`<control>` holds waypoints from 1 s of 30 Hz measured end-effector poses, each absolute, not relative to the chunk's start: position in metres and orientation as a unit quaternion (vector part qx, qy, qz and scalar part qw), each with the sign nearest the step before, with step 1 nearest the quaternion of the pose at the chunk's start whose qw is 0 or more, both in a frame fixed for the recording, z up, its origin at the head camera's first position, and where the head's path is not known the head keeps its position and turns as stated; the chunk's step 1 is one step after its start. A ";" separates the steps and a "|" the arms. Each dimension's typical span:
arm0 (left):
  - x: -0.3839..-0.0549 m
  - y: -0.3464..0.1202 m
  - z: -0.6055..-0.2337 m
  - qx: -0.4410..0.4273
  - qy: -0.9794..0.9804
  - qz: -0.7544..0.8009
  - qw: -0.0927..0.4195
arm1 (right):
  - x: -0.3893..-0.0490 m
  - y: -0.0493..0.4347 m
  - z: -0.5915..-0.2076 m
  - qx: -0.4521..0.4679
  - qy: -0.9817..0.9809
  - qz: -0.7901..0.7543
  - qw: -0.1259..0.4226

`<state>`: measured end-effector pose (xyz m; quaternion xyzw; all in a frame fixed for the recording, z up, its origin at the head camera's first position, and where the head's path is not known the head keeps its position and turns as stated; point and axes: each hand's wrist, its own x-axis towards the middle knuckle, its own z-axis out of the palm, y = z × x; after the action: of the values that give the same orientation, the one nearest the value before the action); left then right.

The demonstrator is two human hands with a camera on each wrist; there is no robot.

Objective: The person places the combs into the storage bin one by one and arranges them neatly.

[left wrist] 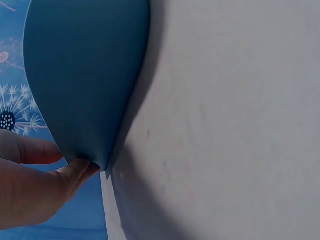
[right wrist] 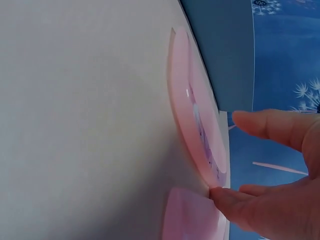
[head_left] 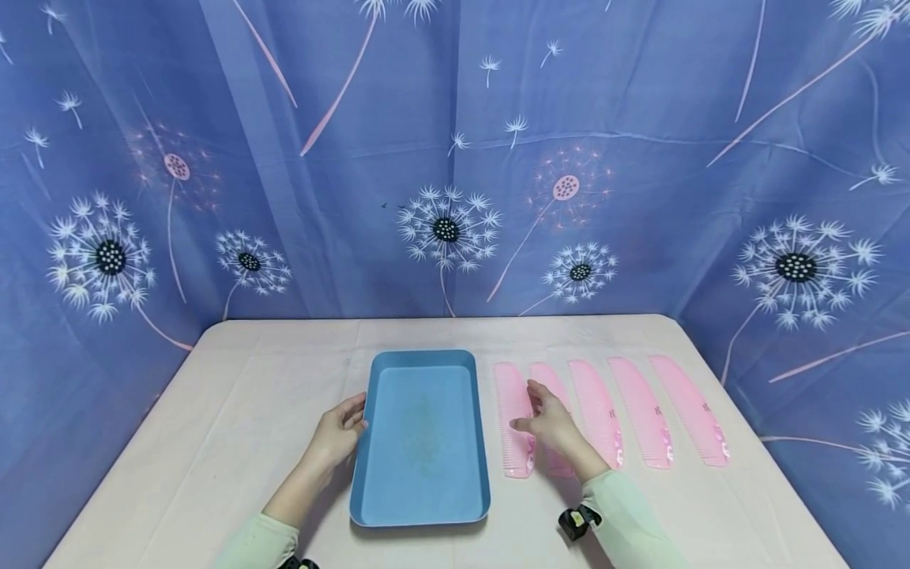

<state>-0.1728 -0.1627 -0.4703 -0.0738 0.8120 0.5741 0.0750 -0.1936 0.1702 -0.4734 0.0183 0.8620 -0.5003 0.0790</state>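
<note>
A blue tray (head_left: 419, 442) lies in the middle of the pale table (head_left: 235, 411). My left hand (head_left: 353, 419) holds its left rim; the left wrist view shows the hand (left wrist: 75, 161) with its thumb under the tray's edge (left wrist: 85, 85) and a finger behind it. Right of the tray lie several pink combs in a row. My right hand (head_left: 536, 407) hovers with relaxed fingers over the second comb (head_left: 546, 376), beside the first comb (head_left: 513, 423). In the right wrist view one fingertip (right wrist: 216, 194) touches the end of a comb (right wrist: 195, 125).
Three more pink combs (head_left: 643, 411) lie to the right, reaching toward the table's right edge. A blue curtain with dandelion prints (head_left: 455, 158) hangs behind and around the table. Bare tabletop shows left of the tray and along the back.
</note>
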 end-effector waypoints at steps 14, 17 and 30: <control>-0.173 -0.162 -0.470 -0.082 0.813 0.571 0.076 | -0.195 0.159 -0.475 0.017 0.920 -0.389 0.047; -0.173 -0.162 -0.471 -0.081 0.814 0.571 0.077 | -0.196 0.158 -0.475 0.021 0.923 -0.381 0.043; -0.174 -0.162 -0.472 -0.083 0.813 0.571 0.075 | -0.198 0.155 -0.475 0.034 0.926 -0.373 0.042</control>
<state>-0.1740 -0.1624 -0.4719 -0.0829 0.8135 0.5707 0.0753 -0.1977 0.1548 -0.4747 0.0336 0.9264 -0.3725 0.0425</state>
